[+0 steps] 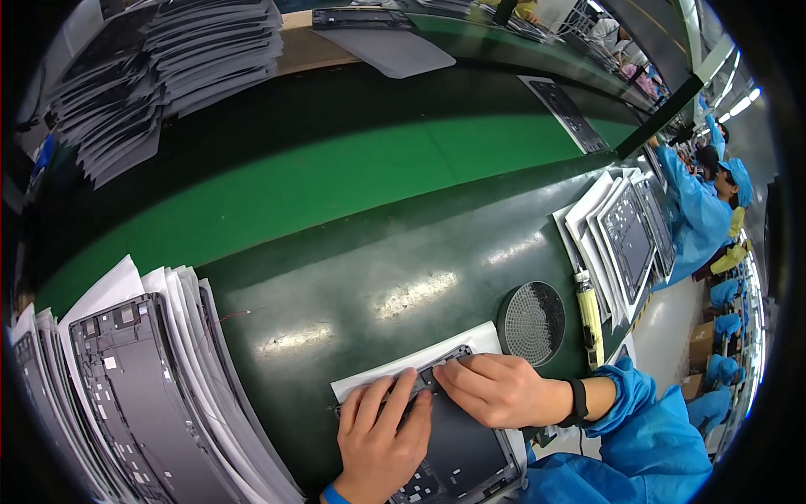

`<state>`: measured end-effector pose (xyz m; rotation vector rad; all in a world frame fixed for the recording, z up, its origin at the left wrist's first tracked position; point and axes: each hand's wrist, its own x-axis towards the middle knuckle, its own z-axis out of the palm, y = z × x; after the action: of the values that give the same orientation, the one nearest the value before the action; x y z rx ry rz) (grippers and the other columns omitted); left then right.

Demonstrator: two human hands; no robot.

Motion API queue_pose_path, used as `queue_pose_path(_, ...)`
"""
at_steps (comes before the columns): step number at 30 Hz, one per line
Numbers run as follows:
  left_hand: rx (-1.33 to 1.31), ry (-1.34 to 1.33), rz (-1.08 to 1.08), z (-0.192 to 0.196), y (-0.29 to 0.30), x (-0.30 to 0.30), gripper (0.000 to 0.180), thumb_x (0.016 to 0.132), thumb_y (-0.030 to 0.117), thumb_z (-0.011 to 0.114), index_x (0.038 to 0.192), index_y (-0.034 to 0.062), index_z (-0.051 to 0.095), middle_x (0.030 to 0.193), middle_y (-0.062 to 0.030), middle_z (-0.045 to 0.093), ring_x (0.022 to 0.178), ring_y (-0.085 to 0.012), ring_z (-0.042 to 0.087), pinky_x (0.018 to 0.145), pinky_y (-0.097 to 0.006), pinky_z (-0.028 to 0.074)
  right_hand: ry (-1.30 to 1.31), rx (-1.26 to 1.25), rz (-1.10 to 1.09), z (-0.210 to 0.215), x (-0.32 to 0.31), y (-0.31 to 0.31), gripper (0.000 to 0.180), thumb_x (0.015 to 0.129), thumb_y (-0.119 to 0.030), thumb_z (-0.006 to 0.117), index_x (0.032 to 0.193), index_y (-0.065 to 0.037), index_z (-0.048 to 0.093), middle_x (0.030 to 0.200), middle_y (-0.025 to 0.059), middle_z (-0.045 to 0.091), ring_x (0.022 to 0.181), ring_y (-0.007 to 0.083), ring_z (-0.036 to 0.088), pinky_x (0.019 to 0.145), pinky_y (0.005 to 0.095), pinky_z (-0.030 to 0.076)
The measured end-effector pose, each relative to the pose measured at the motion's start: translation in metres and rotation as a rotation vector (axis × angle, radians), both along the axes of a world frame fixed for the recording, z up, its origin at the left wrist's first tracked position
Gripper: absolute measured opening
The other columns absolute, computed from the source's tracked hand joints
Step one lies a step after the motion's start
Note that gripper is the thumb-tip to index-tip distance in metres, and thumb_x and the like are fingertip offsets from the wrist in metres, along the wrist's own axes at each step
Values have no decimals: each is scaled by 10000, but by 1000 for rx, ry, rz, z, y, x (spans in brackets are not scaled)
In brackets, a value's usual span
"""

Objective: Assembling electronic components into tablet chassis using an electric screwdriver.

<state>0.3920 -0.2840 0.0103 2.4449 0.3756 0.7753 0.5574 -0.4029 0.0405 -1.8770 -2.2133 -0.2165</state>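
A dark tablet back housing (457, 445) lies in front of me on a white sheet (483, 338); small parts dot its inner face. My left hand (382, 437) rests on its left side, fingers stretched toward the far edge. My right hand (499, 391) is closed, its fingertips pinched together at the housing's far edge. Whatever sits between those fingertips is hidden. Just beyond my right hand stands a round dark dish (533, 323) with a gridded bottom and many small dark pieces along one side. A yellow cylindrical tool (589, 319) lies right of the dish.
At left is a big pile of similar housings (159, 403) layered with white sheets; a thin red wire sticks out. Another pile (625, 231) sits at right. A green conveyor belt (336, 181) crosses beyond the table, with tall stacks (210, 50) past it. A co-worker in blue (701, 210) works at right.
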Motion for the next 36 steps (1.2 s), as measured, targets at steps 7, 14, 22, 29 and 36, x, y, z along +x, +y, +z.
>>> queue_pose_path(7,13,22,-44,-3,2,-2,169,789,90,741,941,17,735,1195,-144,665,1079,-330,616,932,-440,480,190,-87,-95,-1,3,-1,364,687,-106,648,1005,64,697,943,78,616,793,205,598,635,288,522)
queue_pose_path(14,148,108,-112,-2,2,6,365,797,182,734,1155,107,734,1193,-93,646,1032,-284,600,901,-441,471,73,-133,-162,19,-1,-9,436,663,-121,692,1071,31,704,1016,81,597,1050,271,573,870,337,434)
queue_pose_path(22,283,239,-108,-7,-2,2,439,763,190,765,1183,74,711,1220,-128,612,1068,-331,560,916,-470,446,257,80,-477,85,68,-108,450,646,54,574,1064,-34,718,959,123,657,942,320,646,817,407,509)
queue_pose_path(29,302,123,-116,-8,-7,15,313,735,163,799,1041,120,752,1146,-88,639,1018,-313,563,868,-454,443,-408,-193,-325,42,127,-182,506,835,-102,612,1318,-250,590,1273,131,580,1170,294,594,1037,456,473)
queue_pose_path(36,382,150,-139,-2,-9,17,292,727,152,794,1013,112,752,1141,-89,641,995,-308,567,834,-444,440,-378,-184,92,25,153,-188,397,840,-58,627,1202,-208,562,1231,132,597,1211,298,579,1077,446,478)
